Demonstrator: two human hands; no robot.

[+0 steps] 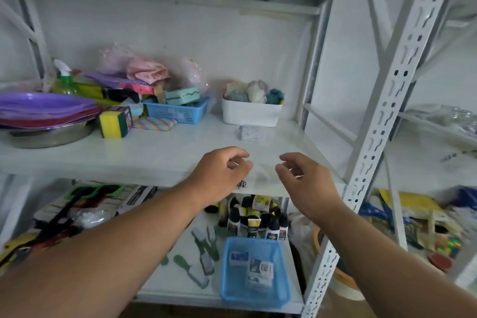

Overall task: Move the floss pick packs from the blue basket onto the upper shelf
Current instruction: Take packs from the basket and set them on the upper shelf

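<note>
Both hands hover over the front edge of the upper shelf (160,152), toward its right end, and neither holds anything. The left hand (222,173) has its fingers loosely curled with thumb and forefinger near each other but with nothing between them; the right hand (307,178) mirrors it, fingers relaxed and slightly bent. Between the two hands, on the shelf's front edge, lies a faint clear wrapper (263,171) with dark print showing at the lip; it is too blurred to say whether it is a floss pick pack, though the spread of the hands on either side suggests something has just been set there.

One small pack (251,133) of pale, glossy plastic rests further back on the upper shelf, just in front of the white tub (251,113). The remaining floss pick packs (254,270) lie in the blue basket (280,292), which sits at the front right corner of the lower shelf (178,289), below the hands. The basket is translucent blue plastic with sloping walls and a rounded rim; the packs inside are flat, boxy and white with dark printed labels, overlapping one another.

The job looks partly done, with several packs still to be lifted out. Being light and slippery, the packs would probably suit a fingertip pinch.
</note>
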